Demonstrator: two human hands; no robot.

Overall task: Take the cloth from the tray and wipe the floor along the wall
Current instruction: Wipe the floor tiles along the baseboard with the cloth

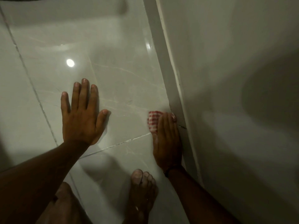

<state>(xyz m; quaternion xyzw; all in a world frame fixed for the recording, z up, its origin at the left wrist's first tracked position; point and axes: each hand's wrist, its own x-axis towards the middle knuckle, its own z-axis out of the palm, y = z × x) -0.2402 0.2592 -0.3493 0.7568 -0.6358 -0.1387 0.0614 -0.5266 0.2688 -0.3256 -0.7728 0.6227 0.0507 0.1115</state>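
From the head view, the cloth (pixel 153 121) is a small red-and-white checked rag, bunched and partly hidden, with only its forward and left parts showing past the fingers. It lies on the glossy pale tiled floor (pixel 113 78) right against the skirting (pixel 171 81) at the foot of the wall (pixel 226 78). The visible part runs lengthwise along the skirting, its far end pointing away from the person; its full shape cannot be told.

The right hand (pixel 167 139) lies flat on top of the cloth, fingers straight and together, pressing it down onto the floor, its outer edge touching the skirting. The left hand (pixel 81 115) is open with fingers spread, palm flat on the floor, well to the left of the skirting and holding nothing. A bare foot (pixel 143 189) stands on the tile just behind the right hand, near the skirting.
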